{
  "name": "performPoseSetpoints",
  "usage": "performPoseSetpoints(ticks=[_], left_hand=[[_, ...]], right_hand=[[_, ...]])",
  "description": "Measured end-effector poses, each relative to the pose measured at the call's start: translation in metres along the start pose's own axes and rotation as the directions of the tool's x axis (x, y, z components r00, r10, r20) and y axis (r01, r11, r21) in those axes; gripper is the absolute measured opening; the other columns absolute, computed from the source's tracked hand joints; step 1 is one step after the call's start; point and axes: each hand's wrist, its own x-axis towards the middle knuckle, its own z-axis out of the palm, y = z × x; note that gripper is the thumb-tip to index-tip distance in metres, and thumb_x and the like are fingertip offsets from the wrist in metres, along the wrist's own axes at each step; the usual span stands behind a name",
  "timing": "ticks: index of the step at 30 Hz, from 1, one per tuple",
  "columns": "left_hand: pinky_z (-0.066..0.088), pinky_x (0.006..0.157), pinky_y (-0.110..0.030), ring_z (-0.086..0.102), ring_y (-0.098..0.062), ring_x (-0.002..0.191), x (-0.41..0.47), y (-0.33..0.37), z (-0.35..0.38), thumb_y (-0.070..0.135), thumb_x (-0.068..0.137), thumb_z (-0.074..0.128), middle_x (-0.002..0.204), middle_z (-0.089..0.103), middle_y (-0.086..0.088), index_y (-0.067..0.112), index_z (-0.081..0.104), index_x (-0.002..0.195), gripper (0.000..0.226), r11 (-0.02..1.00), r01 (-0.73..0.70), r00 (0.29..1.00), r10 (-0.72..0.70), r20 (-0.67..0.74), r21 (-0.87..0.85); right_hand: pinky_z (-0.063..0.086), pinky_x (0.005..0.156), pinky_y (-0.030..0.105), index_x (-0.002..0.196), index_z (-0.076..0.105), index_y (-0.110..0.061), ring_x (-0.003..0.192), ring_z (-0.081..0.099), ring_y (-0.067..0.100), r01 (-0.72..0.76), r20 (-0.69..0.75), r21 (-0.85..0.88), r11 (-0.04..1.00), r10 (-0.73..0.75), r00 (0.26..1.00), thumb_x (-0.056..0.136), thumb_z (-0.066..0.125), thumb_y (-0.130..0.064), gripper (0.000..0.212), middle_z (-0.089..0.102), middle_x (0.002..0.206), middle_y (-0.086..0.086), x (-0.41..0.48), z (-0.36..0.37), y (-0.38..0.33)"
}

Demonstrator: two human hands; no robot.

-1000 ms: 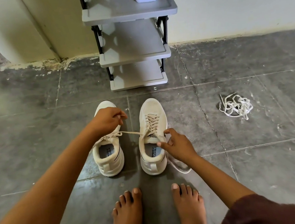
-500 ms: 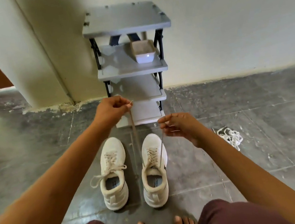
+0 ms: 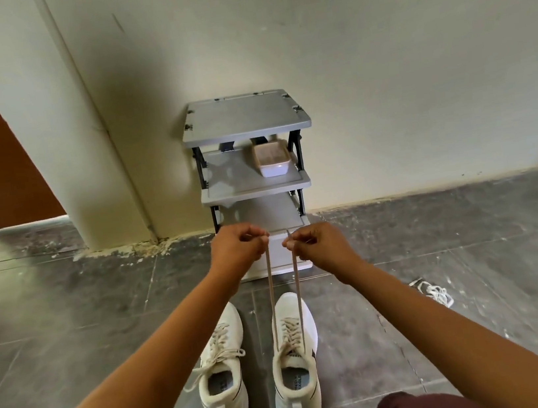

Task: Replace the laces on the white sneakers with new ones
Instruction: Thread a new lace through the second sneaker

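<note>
Beneath the hands, the lace [image 3: 271, 293] runs taut from one sneaker [image 3: 298, 407]. Left hand [image 3: 237, 248] and right hand [image 3: 314, 244] each pinch an end. Soft, light, possibly slick: hold near tips.

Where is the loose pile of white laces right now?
In the head view, the loose pile of white laces lies on the grey floor, to the right of the right-hand sneaker and apart from it.
</note>
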Motion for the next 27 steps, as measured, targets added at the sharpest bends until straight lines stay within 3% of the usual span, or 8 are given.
performPoseSetpoints(ticks=[3,8,14,18,27], left_hand=[[0.055,0.067,-0.023,0.065,-0.016,0.071,-0.002,-0.004,0.002,0.006,0.084,0.067,0.077,0.069,-0.006,0.018,0.068,0.077,0.014,0.999,-0.014,1.000,0.012,-0.029,-0.050],[0.056,0.067,-0.025,0.064,-0.015,0.066,-0.002,-0.009,0.003,0.004,0.082,0.069,0.070,0.068,-0.001,0.021,0.066,0.072,0.019,0.997,-0.051,0.997,0.047,-0.065,-0.066],[0.056,0.072,-0.028,0.064,-0.016,0.071,-0.004,-0.007,0.003,0.009,0.083,0.068,0.074,0.069,-0.005,0.021,0.068,0.073,0.016,0.995,-0.075,0.997,0.072,-0.035,-0.067],[0.054,0.069,-0.025,0.063,-0.016,0.072,-0.005,-0.006,0.003,0.007,0.083,0.068,0.076,0.069,-0.007,0.018,0.070,0.075,0.013,0.992,-0.072,0.997,0.070,-0.017,-0.102],[0.049,0.064,-0.021,0.063,-0.016,0.074,-0.005,-0.005,0.004,0.007,0.084,0.067,0.079,0.068,-0.009,0.015,0.070,0.078,0.010,0.988,-0.044,0.999,0.045,-0.003,-0.150]], right_hand=[[0.053,0.058,0.018,0.089,0.070,0.001,0.056,0.060,0.009,0.002,-0.051,0.171,0.985,0.007,0.999,0.082,0.068,-0.001,0.008,0.067,0.073,0.015,0.001,0.005,-0.005],[0.053,0.061,0.019,0.086,0.070,0.002,0.064,0.061,0.020,0.069,-0.111,0.245,0.967,-0.042,0.993,0.086,0.063,-0.001,0.007,0.068,0.079,0.026,-0.004,0.020,-0.005],[0.056,0.071,0.026,0.091,0.072,-0.003,0.071,0.065,0.017,0.156,-0.161,0.179,0.971,-0.128,0.979,0.085,0.067,-0.010,0.010,0.070,0.077,0.011,-0.005,0.024,-0.006],[0.054,0.067,0.017,0.091,0.073,-0.006,0.067,0.064,0.007,0.181,-0.175,0.157,0.971,-0.153,0.973,0.084,0.068,-0.011,0.010,0.068,0.076,0.002,-0.005,0.024,-0.006],[0.056,0.070,0.021,0.093,0.073,-0.005,0.072,0.066,0.013,0.184,-0.170,0.148,0.972,-0.158,0.973,0.085,0.067,-0.011,0.012,0.069,0.079,0.003,-0.005,0.024,-0.005]])
